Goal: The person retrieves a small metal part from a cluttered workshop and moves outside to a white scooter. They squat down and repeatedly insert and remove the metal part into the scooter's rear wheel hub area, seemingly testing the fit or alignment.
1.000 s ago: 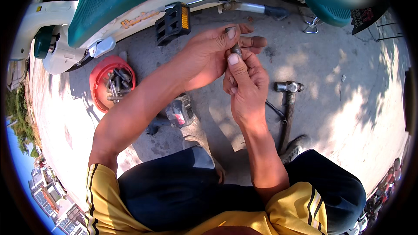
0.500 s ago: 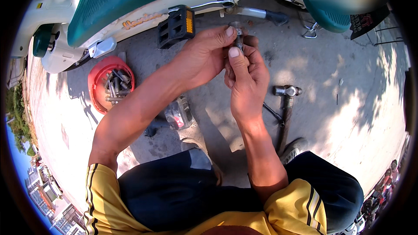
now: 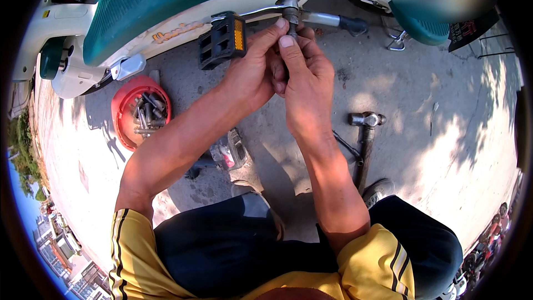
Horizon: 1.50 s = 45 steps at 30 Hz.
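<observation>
The metal piece [image 3: 291, 16] is grey, the pedal [image 3: 225, 43] black, the container [image 3: 121, 103] red, the sleeves [image 3: 363, 256] black-striped yellow.

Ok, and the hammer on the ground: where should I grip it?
Probably by the upper half of its handle, from above and the right. The hammer lies with its head away from the person and the handle running back toward the right shoe, which crowds the lower end; a thin dark tool lies close on the left.

Head cam, fisheye, lkg down @ hands [image 3: 308, 80]
</observation>
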Available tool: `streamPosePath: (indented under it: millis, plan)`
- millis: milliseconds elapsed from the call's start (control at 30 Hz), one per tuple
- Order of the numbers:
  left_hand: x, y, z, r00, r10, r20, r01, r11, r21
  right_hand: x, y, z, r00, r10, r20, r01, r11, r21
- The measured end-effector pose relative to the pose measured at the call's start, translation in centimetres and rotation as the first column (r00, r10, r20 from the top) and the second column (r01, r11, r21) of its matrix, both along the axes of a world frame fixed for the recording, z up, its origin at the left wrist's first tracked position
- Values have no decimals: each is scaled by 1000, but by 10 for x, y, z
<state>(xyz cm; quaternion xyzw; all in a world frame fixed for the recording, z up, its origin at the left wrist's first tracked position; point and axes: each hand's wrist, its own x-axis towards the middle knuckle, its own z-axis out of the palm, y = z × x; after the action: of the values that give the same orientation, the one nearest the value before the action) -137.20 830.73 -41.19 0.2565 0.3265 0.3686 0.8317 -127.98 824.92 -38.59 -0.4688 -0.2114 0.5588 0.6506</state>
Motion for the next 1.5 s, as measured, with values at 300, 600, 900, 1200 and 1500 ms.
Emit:
streamPosePath:
  millis: [300, 600, 900, 1200, 1500]
  plan:
    - [2, -1, 16, 999, -17, -48, 15, 999, -44, 9, 7, 8, 999, 41, -2, -41, 999, -3]
    - [0, 8, 3, 999, -28, -31, 26, 997, -76, 13, 18, 13, 991, 85, -104, -92, 994, -65]
    - [-1, 4, 9, 999, 16, 42, -16, 1000, 15, 18, 23, 14, 997, 66, -35, -69, 993, -98]
    - [-1, -11, 4, 993, -62, 104, 56, 997, 60, 29, -8, -4, 990, 130, -63, -121, 984, 130]
    - [13, -25, 34, 968, -190, 162, 153, 964, 217, 46, -38, 11, 956, 140, -259, -61, 955, 290]
